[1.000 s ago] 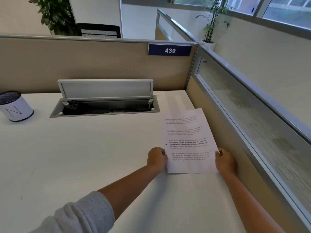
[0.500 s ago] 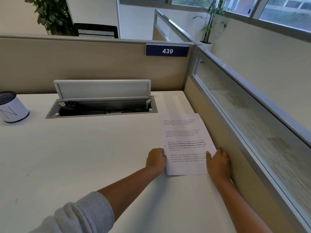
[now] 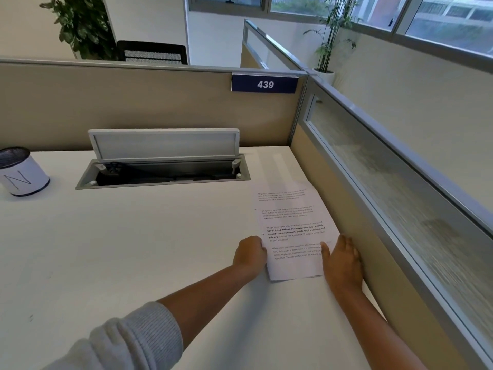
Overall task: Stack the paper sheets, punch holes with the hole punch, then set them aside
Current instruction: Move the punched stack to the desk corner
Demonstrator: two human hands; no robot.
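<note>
A thin stack of printed paper sheets (image 3: pixel 289 222) lies flat on the white desk (image 3: pixel 133 249), its right side against the side partition. My left hand (image 3: pixel 249 253) is at the stack's lower left edge, fingers curled and gripping that edge. My right hand (image 3: pixel 342 260) lies palm down on the lower right corner of the sheets, fingers straight, pressing them down. No hole punch is in view.
An open cable hatch (image 3: pixel 162 172) with its lid raised sits at the back of the desk. A white pen cup (image 3: pixel 22 173) marked N stands at the far left. Beige partitions (image 3: pixel 333 209) close the back and right; one carries a 439 plate (image 3: pixel 264 84).
The sheets have slid right and back against the side partition. My right hand let go of the right edge and now lies flat on the paper. My left hand kept its grip.
</note>
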